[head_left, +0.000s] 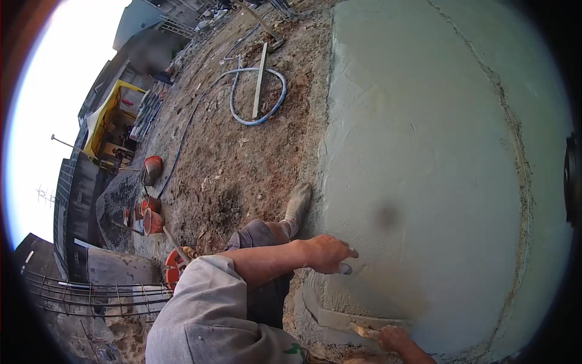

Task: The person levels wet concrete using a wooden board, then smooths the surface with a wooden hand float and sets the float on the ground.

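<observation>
My left hand [327, 253] reaches out over the smooth wet cement [412, 182], its fingers curled. A small pale grey tip [345, 268] shows at its fingers; whether it is something held or a coated finger, I cannot make out. Lower in the view, my right hand [395, 338] is closed round the light handle of a float [364, 321]. The float's long, narrow blade lies against the cement near its lower edge. Between my arm and the slab, a cement-caked foot [297, 205] rests on the border of the bare soil.
The view is tilted, with sky at the left. A blue hose [282, 91] loops round a plank [260, 79] on rough soil [242, 158]. Orange buckets [153, 221], a gravel pile [115, 203] and a rebar cage [97, 297] lie left. A rough ridge [515, 133] crosses the cement.
</observation>
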`<state>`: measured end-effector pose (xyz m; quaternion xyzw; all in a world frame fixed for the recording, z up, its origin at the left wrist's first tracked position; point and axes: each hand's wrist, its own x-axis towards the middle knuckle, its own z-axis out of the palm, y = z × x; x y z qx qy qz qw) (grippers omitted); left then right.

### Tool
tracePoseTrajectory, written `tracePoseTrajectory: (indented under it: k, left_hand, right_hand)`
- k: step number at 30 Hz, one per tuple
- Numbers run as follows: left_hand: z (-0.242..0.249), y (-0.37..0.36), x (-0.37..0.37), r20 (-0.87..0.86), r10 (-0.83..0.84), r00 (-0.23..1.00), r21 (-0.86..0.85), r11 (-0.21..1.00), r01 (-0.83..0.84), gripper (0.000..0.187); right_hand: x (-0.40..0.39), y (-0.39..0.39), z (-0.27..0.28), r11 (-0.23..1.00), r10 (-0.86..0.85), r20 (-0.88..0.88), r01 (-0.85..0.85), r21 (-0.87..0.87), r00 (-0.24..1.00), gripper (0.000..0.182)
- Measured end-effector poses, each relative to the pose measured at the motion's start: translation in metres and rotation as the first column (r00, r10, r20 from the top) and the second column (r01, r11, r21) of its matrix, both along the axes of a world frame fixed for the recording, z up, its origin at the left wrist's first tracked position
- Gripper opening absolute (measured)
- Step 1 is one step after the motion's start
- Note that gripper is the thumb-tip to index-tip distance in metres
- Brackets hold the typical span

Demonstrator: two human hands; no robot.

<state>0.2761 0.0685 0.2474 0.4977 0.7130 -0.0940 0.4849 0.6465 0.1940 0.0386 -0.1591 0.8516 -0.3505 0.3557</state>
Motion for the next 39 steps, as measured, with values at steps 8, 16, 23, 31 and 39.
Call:
tracePoseTrajectory:
  k: [8,16,23,31,39]
  left_hand:
    - [-0.050,-0.007,-0.022,-0.117,0.291,0.949,0.136,0.952,-0.275,0.049]
    - [-0.074,-0.041,0.014,-0.016,0.252,0.968,-0.026,0.967,-0.252,0.045]
    - [-0.086,-0.060,0.046,0.015,0.313,0.950,-0.151,0.939,-0.307,0.046]
    - [-0.090,-0.065,0.062,0.068,0.325,0.943,-0.065,0.945,-0.320,0.046]
    - [-0.078,-0.068,0.044,0.055,0.335,0.940,-0.079,0.940,-0.331,0.048]
  right_hand:
    - [0.012,0.015,0.065,0.972,-0.220,0.137,0.206,0.111,0.966,0.046]
    - [0.016,-0.058,0.016,0.983,-0.157,0.276,0.177,-0.049,0.948,0.051]
    - [0.085,-0.111,-0.057,0.994,-0.093,0.113,0.098,-0.038,0.989,0.047]
    - [0.008,-0.065,-0.040,0.979,-0.190,0.314,0.157,0.130,0.930,0.043]
    - [-0.062,-0.008,-0.010,0.836,-0.511,-0.127,0.526,0.157,0.850,0.049]
